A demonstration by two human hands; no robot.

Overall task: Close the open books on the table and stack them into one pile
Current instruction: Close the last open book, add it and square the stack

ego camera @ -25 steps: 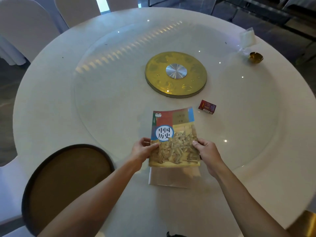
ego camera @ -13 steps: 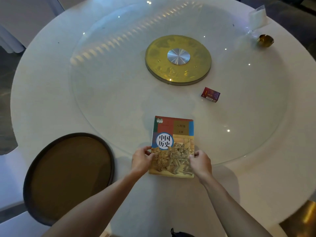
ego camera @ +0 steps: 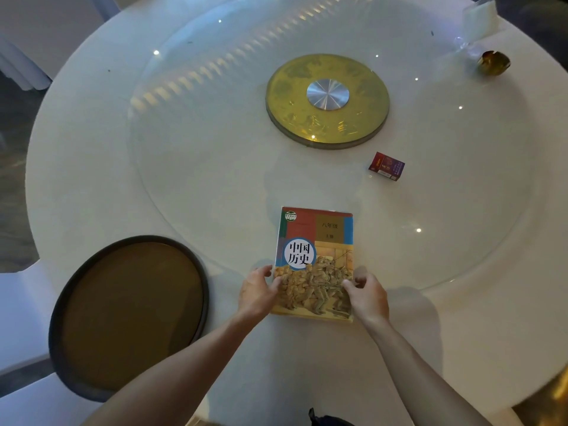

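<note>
Now, scene: a round white table (ego camera: 92, 155) with a glass turntable (ego camera: 190, 124) set on it, seen from above.
Book: a closed book (ego camera: 315, 262) with a colourful cover lies flat, cover up, on the near part of the table, its far end over the glass turntable's edge.
Left hand: the left hand (ego camera: 256, 292) grips the book's near left edge, thumb on the cover, fingers curled round the side.
Right hand: the right hand (ego camera: 367, 295) holds the book's near right edge the same way, thumb on the cover.
Pile: whether other books lie under this one cannot be told.
Tray: a dark round tray (ego camera: 129, 315) sits left of the book, apart from it.
Hub: a gold disc (ego camera: 327, 101) at the turntable's middle.
Small box: a red box (ego camera: 386, 166) lies on the glass, beyond and right of the book.
</note>
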